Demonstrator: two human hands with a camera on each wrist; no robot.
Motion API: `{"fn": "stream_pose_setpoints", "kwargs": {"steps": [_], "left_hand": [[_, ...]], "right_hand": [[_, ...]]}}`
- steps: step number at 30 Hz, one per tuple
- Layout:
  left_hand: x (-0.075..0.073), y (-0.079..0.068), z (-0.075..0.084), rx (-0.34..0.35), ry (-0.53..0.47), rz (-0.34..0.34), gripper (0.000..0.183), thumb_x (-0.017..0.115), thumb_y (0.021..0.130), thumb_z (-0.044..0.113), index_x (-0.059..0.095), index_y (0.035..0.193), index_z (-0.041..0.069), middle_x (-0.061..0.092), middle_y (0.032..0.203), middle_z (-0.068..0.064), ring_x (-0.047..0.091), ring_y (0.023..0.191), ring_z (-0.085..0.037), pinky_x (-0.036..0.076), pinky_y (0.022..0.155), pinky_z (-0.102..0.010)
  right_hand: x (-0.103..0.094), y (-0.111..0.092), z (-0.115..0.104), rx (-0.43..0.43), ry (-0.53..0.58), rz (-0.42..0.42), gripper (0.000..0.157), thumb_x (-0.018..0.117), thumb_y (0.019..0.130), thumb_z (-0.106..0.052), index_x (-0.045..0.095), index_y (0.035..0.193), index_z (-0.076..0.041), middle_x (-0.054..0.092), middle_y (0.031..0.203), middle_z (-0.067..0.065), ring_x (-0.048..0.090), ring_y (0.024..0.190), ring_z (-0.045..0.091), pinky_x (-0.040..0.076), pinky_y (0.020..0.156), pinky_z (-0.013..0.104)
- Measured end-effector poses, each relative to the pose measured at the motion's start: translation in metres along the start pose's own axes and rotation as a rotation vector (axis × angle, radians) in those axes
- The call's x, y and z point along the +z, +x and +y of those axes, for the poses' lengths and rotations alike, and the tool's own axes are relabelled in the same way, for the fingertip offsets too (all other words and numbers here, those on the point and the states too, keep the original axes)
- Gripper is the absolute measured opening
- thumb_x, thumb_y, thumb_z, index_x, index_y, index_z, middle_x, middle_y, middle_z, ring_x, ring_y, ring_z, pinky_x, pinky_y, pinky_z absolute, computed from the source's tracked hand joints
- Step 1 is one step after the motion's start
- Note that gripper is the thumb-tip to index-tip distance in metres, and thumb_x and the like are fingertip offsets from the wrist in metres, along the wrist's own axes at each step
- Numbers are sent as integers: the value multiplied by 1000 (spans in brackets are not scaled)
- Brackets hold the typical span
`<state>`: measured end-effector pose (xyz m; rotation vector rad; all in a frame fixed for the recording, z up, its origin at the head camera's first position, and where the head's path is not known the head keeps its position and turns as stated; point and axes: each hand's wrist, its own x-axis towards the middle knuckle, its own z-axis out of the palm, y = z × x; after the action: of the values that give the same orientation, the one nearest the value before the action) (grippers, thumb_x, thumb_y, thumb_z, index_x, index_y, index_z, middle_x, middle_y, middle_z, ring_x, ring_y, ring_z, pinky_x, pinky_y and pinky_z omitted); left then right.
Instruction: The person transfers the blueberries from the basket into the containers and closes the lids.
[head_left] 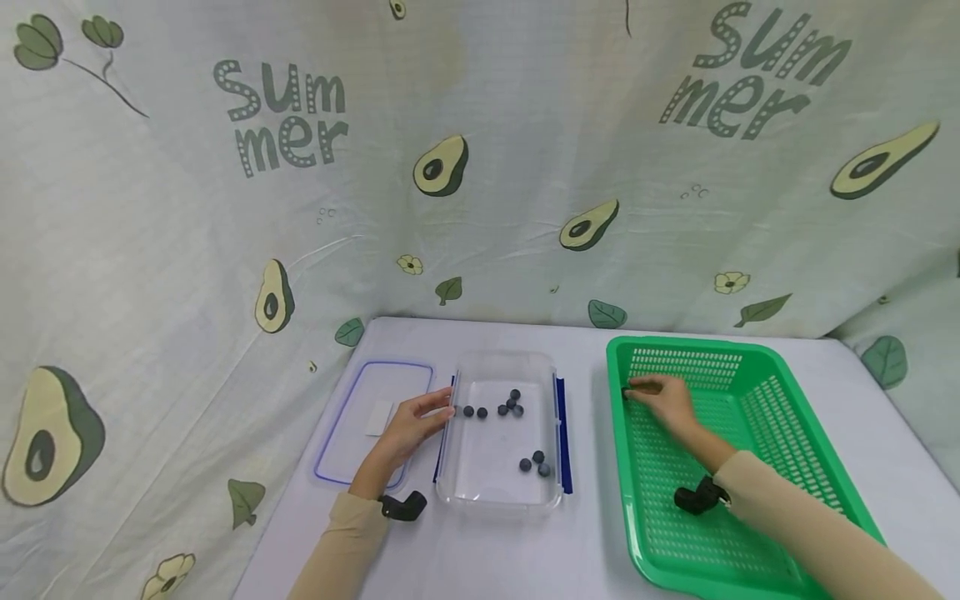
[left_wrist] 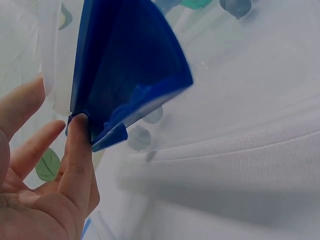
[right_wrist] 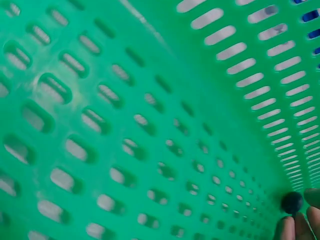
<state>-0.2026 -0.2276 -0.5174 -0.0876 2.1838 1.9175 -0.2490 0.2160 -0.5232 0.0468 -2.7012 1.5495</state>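
In the head view, my right hand reaches into the far left of the green basket. Its thumb and fingertips pinch a dark blueberry, seen low at the right edge of the right wrist view against the basket wall. My left hand rests against the left side of a clear plastic box. Up close, its extended fingers touch the box's blue side latch and clear wall. Several blueberries lie inside the box, in small groups toward the back and the front right.
A clear lid with a blue-violet rim lies left of the box, partly behind my left hand. Another blue latch hangs along the box's right side. White cloth covers the table, and a printed curtain hangs behind it.
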Motion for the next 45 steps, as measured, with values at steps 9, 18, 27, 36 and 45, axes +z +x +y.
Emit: {"fn": "stream_pose_setpoints", "kwargs": {"steps": [9,18,27,36,45], "left_hand": [[0,0,2,0,-12,-6,53,76,90,20,59,140,12,56,139,-14,54,127,-30,50,100,-33],[1,2,0,-5,-19,-15,56,77,90,20,58,141,9,57,137,-14,54,128,-29,50,100,-32],[1,-1,3,8,-60,-37,53,73,92,11,55,142,4,53,140,-21,57,122,-25,50,101,-33],[1,-1,3,6,-38,-21,52,73,92,13,56,141,6,54,139,-19,60,116,-21,51,100,-32],[0,1,-1,2,-49,-20,52,75,91,15,58,140,8,55,139,-17,61,116,-21,51,99,-32]], "right_hand": [[6,0,10,-14,38,16,30,73,90,-2,66,115,13,67,112,29,60,80,-5,53,70,12],[5,-2,11,-47,27,27,25,73,88,1,68,109,14,69,105,29,61,77,-4,53,67,13],[-8,-5,-2,4,76,60,32,74,91,-9,67,113,12,68,112,28,60,80,-7,54,70,15],[-24,-8,-27,21,148,93,40,76,91,-20,67,117,10,70,114,17,62,84,-8,54,76,15],[-27,-16,-61,20,230,53,48,76,91,-27,66,121,8,69,109,-4,64,90,-4,54,84,16]]}}
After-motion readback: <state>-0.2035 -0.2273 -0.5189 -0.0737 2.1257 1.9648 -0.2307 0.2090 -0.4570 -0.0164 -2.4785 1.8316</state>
